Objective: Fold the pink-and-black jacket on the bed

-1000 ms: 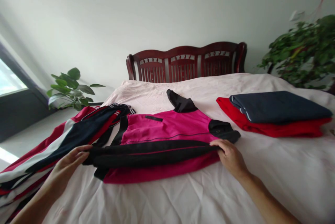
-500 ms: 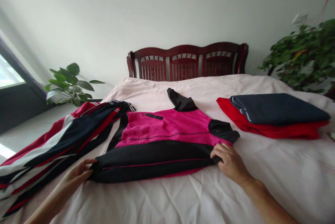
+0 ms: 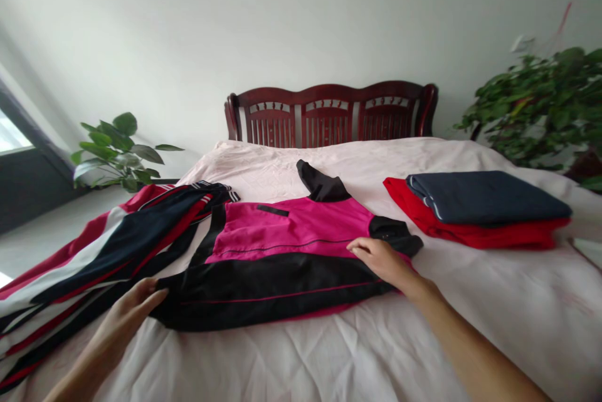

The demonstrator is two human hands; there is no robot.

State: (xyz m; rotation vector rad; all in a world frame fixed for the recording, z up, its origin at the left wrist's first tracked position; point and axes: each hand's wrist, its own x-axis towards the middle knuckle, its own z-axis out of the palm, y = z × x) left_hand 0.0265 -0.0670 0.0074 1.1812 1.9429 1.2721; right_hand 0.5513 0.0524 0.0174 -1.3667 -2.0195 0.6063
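Note:
A pink and black jacket (image 3: 291,232) lies spread on the bed, its black sleeve folded across the front. My left hand (image 3: 129,311) rests at the sleeve's left end, fingers stretched out and touching the cloth. My right hand (image 3: 380,258) lies flat and open on the jacket near its right shoulder, pressing the fabric. A black hood sticks up at the jacket's far side.
A red, white and navy striped garment (image 3: 94,251) sprawls at the left of the pale bedsheet (image 3: 329,352). At the right sits a folded stack, navy garment (image 3: 484,195) on red (image 3: 470,232). Behind stand a dark wooden headboard (image 3: 329,113) and potted plants at both sides.
The black sleeve was pulled down flat over the jacket's front. My right hand let go of the sleeve's edge and moved up onto the jacket; my left hand slid lower and opened.

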